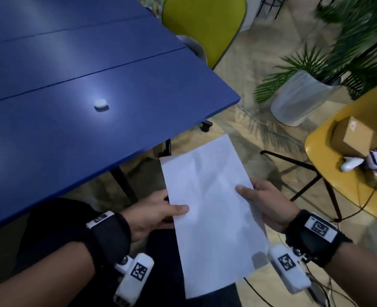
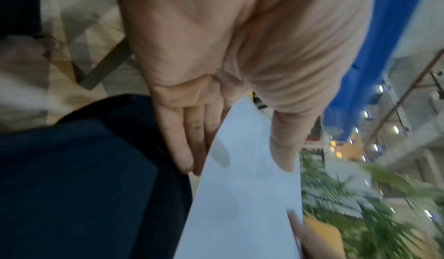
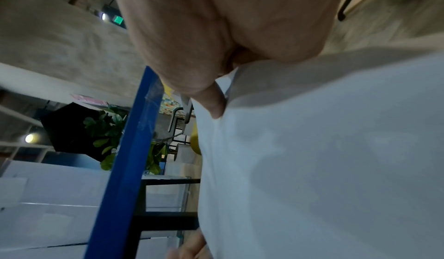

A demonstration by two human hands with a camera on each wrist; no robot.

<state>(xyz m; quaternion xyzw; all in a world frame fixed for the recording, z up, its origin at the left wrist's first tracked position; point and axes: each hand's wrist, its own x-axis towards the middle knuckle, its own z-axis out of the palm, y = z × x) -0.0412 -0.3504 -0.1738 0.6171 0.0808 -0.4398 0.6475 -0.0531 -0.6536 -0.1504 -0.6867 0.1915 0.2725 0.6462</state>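
**Over the lap, paper sheet (image 1: 207, 196) mid-fold**

Lower centre of the head view, left hand (image 1: 154, 216) and right hand (image 1: 265, 202) each pinch a long edge in a thumb-over grip, apart from the blue counter (image 1: 94, 63). Narrow and creased, it seems folded once, more folds left. Open floor (image 1: 249, 69) lies ahead; a yellow chair (image 1: 316, 147) stands well right.

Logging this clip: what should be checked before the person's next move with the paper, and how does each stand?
1. Left hand pinches the paper at its left edge: ok.
2. Right hand pinches the right edge: ok.
3. Paper whole, only lightly creased: ok.
4. Paper resting on the blue table: not ok, held beside it.
5. Small white object on the table, apart from the paper: ok.
6. Paper's underside: cannot tell.
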